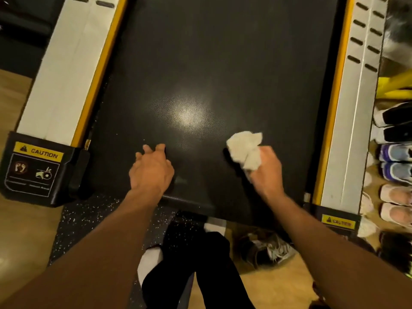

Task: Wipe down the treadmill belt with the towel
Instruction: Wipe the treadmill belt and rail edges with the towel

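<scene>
the black treadmill belt fills the view between two pale side rails edged in yellow. both bare forearms reach forward over its near end. the left hand rests palm down on the belt, fingers loosely spread, holding nothing. the right hand is fisted around a crumpled white towel, which bunches out past the knuckles toward the belt's right side.

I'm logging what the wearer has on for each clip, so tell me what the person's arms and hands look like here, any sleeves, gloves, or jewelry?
Both forearms are bare up to the bottom edge of the picture, with no sleeves showing. The left hand and right hand wear no gloves. No watch, bracelet or ring is visible on either wrist or on the fingers that show, though some fingers are hidden.
</scene>
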Action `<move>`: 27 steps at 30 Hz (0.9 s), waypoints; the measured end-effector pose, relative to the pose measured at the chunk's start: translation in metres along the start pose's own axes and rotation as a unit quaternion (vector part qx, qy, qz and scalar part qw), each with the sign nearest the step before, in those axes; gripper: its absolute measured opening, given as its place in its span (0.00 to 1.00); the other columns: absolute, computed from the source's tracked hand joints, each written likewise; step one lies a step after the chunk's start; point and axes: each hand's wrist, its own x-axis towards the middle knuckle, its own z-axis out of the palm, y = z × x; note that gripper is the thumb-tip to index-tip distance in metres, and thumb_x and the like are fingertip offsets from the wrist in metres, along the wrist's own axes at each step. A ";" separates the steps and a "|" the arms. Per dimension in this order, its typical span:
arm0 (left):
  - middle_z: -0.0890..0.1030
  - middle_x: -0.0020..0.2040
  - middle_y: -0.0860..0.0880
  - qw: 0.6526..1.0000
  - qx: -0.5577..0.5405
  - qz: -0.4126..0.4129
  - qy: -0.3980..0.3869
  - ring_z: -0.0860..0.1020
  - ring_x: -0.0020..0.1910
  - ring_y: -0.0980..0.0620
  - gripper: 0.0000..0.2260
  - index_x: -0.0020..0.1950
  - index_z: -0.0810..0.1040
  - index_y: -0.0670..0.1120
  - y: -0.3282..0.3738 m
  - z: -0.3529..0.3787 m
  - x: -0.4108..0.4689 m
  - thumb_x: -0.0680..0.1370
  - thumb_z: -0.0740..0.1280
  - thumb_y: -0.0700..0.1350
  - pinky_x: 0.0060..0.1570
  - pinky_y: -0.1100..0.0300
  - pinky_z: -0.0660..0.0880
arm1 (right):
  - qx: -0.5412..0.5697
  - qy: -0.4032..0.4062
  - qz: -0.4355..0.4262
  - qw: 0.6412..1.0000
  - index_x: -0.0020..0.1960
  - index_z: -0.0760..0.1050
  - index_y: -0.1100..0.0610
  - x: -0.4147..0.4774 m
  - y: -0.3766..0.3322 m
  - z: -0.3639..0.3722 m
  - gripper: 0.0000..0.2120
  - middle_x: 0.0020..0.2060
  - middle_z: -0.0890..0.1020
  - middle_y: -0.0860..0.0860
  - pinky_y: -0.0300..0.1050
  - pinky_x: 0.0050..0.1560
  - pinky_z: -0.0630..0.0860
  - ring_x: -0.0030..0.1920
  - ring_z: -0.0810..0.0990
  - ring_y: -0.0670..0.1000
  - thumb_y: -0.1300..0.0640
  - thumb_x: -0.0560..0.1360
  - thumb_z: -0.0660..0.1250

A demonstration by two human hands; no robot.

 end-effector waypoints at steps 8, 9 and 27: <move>0.72 0.68 0.38 0.997 -0.062 -0.026 0.022 0.72 0.64 0.37 0.20 0.73 0.66 0.47 -0.003 -0.007 -0.001 0.81 0.58 0.44 0.62 0.45 0.69 | 0.081 -0.053 -0.120 0.988 0.43 0.79 0.60 -0.034 -0.060 0.012 0.08 0.38 0.81 0.57 0.39 0.35 0.65 0.39 0.78 0.54 0.59 0.65 0.71; 0.73 0.67 0.38 0.997 -0.069 -0.032 0.025 0.73 0.63 0.37 0.20 0.73 0.66 0.48 -0.006 -0.008 0.000 0.81 0.58 0.44 0.61 0.46 0.70 | 0.059 0.021 -0.082 0.995 0.43 0.78 0.59 -0.011 -0.052 0.005 0.08 0.37 0.80 0.57 0.41 0.35 0.64 0.38 0.77 0.54 0.57 0.66 0.71; 0.81 0.60 0.47 0.965 -0.221 -0.055 0.131 0.78 0.60 0.48 0.15 0.64 0.77 0.49 -0.082 -0.021 0.000 0.79 0.61 0.39 0.63 0.53 0.73 | 0.135 0.021 0.002 0.991 0.44 0.76 0.56 0.036 -0.174 0.069 0.04 0.40 0.78 0.52 0.39 0.38 0.61 0.43 0.78 0.54 0.58 0.73 0.63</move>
